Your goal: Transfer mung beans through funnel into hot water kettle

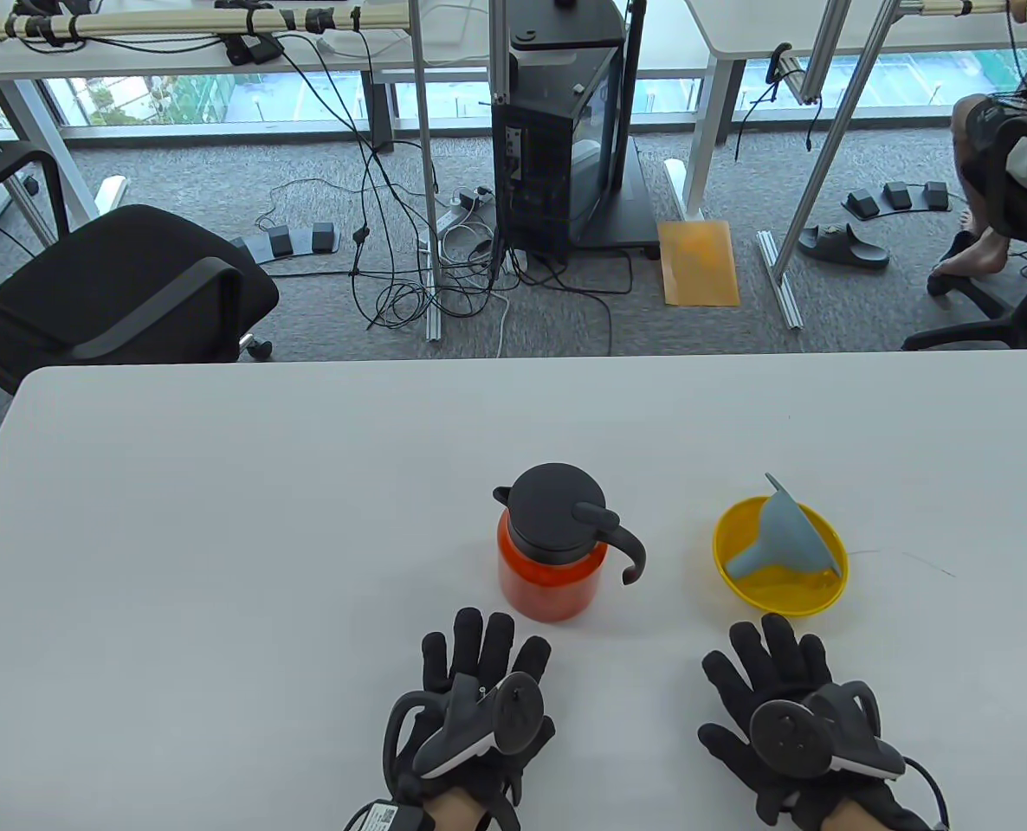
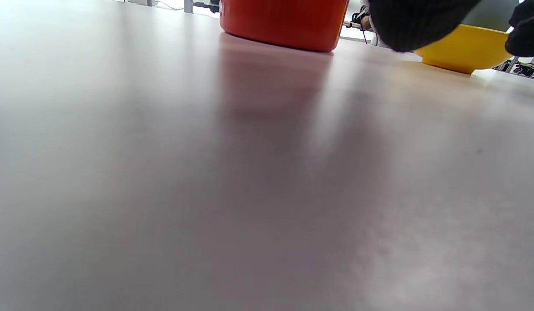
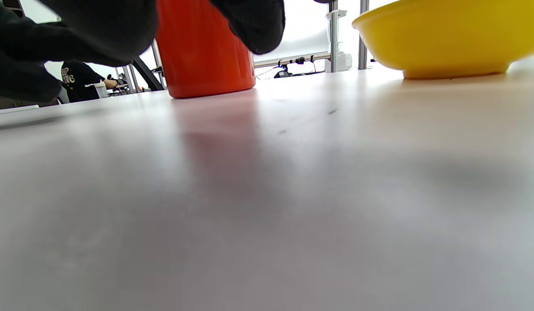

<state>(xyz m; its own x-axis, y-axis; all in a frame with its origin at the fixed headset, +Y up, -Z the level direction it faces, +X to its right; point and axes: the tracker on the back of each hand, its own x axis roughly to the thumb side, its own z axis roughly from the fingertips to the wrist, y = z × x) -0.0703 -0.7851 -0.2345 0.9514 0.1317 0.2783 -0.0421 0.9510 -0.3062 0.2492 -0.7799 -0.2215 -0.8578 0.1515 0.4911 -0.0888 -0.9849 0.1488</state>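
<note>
We take the kettle (image 1: 555, 545) as our landmark: an orange body under a black lid, standing upright on the white counter (image 1: 219, 519), its curved black handle reaching out to the right. Starting left of it and a little nearer the counter's near edge, we see our left hand (image 1: 470, 701) lying palm down on the counter, gloved in black, a tracker strapped over its back; its fingers (image 1: 468, 640) are spread and released, grasping nothing, their tips just short of the kettle's base without touching it. In the left wrist view the kettle's orange base (image 2: 284, 23) sits at the top edge, with the bowl off to its right. To the right of the kettle, apart from it, sits the yellow bowl (image 1: 780, 556), and in it lies the grey-blue funnel (image 1: 786, 530), tipped on its side with the narrow spout pointing toward the kettle. We cannot make out any mung beans in the bowl from these views. Nearer than the bowl and to the right of the kettle, our right hand (image 1: 795, 723) rests flat as well, its fingers (image 1: 778, 645) loose and spread, holding nothing, their tips close to the bowl's near rim. In the right wrist view the bowl (image 3: 448, 39) stands right of the kettle's base (image 3: 204, 52).
</note>
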